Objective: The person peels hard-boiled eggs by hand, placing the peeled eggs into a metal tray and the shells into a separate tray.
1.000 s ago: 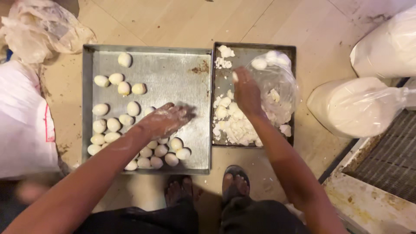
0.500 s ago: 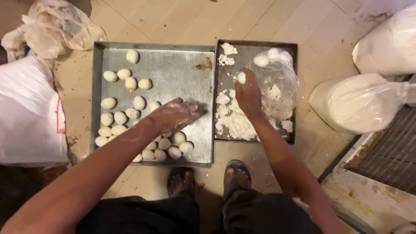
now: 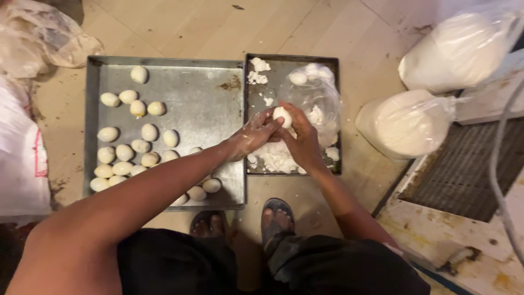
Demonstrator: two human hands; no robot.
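Now the left hand (image 3: 252,136) has been lifted from the big tray (image 3: 202,104); a dough ball (image 3: 282,116) is gripped between it and the right hand (image 3: 302,141) above the small tray (image 3: 333,63).

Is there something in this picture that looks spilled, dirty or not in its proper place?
Yes. Both metal trays, the large tray and the small tray, stand on the floor beside the person's sandalled feet. The large tray has a brown stain. White paste lies loose in the small tray.
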